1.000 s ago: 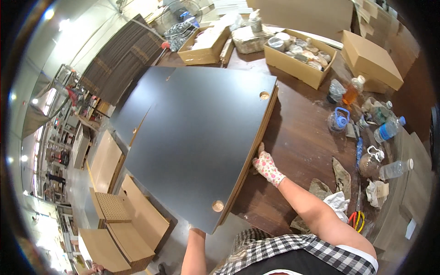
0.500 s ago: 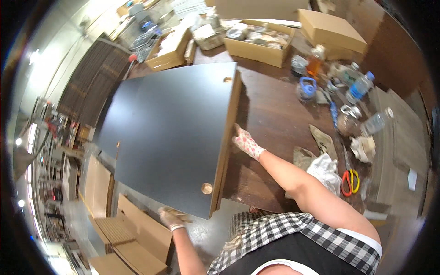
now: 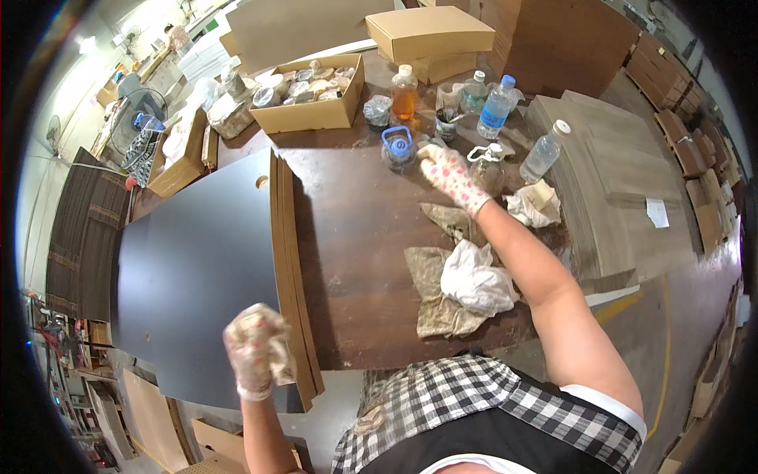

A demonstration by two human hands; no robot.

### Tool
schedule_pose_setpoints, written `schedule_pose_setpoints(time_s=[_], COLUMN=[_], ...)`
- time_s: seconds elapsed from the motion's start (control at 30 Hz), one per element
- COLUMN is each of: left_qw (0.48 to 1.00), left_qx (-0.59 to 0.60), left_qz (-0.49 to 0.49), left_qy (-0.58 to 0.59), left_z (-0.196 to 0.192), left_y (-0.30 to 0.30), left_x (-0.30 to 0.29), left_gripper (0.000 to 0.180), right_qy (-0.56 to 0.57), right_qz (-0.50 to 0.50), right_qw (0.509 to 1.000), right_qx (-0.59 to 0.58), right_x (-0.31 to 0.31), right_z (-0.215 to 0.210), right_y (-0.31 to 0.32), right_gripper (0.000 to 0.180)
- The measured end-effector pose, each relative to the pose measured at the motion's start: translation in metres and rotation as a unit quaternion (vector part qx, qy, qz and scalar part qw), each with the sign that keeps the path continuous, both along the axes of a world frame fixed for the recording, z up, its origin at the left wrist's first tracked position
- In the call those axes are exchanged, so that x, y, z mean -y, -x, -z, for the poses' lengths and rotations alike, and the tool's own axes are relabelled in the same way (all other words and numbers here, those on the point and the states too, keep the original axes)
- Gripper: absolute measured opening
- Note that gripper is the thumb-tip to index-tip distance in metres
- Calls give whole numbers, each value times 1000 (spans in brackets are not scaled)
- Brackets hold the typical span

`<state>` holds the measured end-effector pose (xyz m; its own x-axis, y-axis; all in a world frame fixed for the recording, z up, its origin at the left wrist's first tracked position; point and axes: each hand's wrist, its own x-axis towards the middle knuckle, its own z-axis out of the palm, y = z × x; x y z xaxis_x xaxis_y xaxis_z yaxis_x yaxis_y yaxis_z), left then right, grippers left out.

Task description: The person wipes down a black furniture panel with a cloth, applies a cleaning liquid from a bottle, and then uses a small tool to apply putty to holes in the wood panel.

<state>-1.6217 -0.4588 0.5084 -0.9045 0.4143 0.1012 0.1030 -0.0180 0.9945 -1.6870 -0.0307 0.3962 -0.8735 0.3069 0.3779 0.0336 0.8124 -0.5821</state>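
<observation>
My left hand (image 3: 257, 351), in a stained patterned glove, is raised over the front right corner of a dark, smooth panel (image 3: 197, 245). Its fingers are closed round a crumpled beige rag (image 3: 280, 355). The panel lies on top of others at the left of the brown table, with bare board edges and a round hole near its far corner. My right hand (image 3: 454, 178), in a white glove with pink spots, reaches forward with fingers stretched out. It is between a blue-handled jar (image 3: 399, 150) and a wire-handled jar (image 3: 488, 170); I see nothing held there.
White cloth (image 3: 478, 276) and stained rags (image 3: 442, 288) lie on the table (image 3: 355, 261). Several bottles, one with orange liquid (image 3: 404, 95), stand behind the right hand. An open carton (image 3: 308, 114) of small items is at the back. Stacked grey boards (image 3: 624, 189) stand at the right.
Both hands have left the panel's edges. My right hand has moved forward among the jars, and my left has risen over the panel. The view has swung to the right.
</observation>
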Motion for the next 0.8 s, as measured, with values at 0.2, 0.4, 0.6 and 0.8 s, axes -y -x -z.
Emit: schedule_pose_setpoints(time_s=[0.2,0.4,0.6,0.8], left_qw=[970,935,944,844], left_qx=[118,153,105,-88], left_qz=[162,240,226,328], left_qy=[141,210,216,415], left_z=[28,62,100,150], left_y=[7,35,76,112], left_x=[-107,-162,-196,-220], left_gripper=[29,29,30,47], right_qy=[-151,-260,-282,-278], right_qz=[38,57,10,12], right_qw=[972,914,920,909], right_qx=[177,306,272,311], right_x=[-59,-68,-74,-72], right_z=[-1,26,40,34], right_y=[71,102,108,112], right_gripper=[19,21,15,19])
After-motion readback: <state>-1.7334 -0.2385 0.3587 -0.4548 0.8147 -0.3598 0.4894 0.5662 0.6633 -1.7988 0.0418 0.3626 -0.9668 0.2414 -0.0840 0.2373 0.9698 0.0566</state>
